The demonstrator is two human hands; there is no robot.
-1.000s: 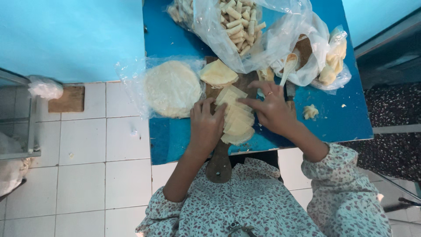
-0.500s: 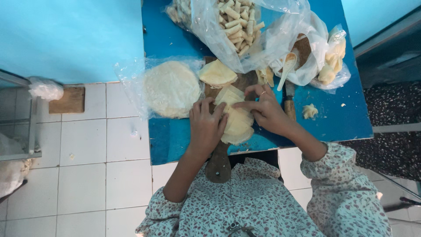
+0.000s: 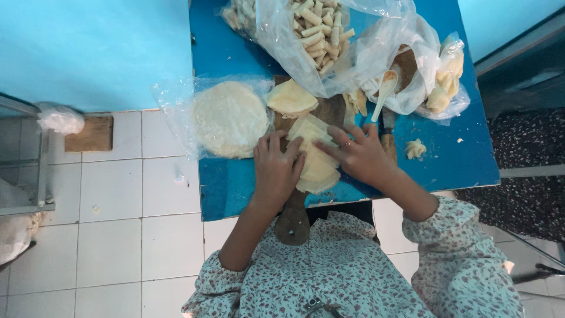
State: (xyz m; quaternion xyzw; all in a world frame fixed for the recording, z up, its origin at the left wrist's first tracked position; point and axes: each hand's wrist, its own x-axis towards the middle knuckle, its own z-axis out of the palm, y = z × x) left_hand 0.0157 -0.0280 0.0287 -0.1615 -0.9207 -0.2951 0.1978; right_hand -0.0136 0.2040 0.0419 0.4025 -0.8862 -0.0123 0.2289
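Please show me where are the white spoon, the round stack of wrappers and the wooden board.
white spoon [image 3: 385, 86], head view, on its bowl.
round stack of wrappers [image 3: 229, 118], head view, on the middle of the top sheet.
wooden board [image 3: 292, 224], head view, on its handle.

Bare blue worktop [image 3: 459, 159] lies open at the right; bulging clear plastic bags [image 3: 353, 47] crowd the far side.
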